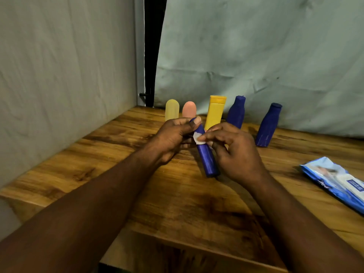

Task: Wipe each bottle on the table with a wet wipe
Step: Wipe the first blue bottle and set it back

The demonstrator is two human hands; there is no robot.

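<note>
- The left hand (173,134) is curled round the far end of a slim dark-blue plastic bottle (205,154), thumb laid over the top, holding it tilted above the wooden table (177,203) with its base pointing near and right.
- The right hand (234,152) pinches a small white wet wipe (199,139) between thumb and fingertips and presses it onto the upper side of that bottle; the remaining fingers are loosely bent.
- Along the far edge, against the pale cloth backdrop (256,46), five more bottles stand in a row: a pale-yellow round-topped bottle (172,109) at far left, a pink round-topped bottle (189,109) just beside it, then a yellow flat-capped bottle (214,112).
- Further right, a dark-blue waisted bottle (237,112) is partly hidden behind the right hand, and a second dark-blue waisted bottle (268,125) stands apart from the others.
- At near right, a blue-and-white soft pack of wipes (334,182) lies flat on the table; whether its flap is lifted I cannot tell.
</note>
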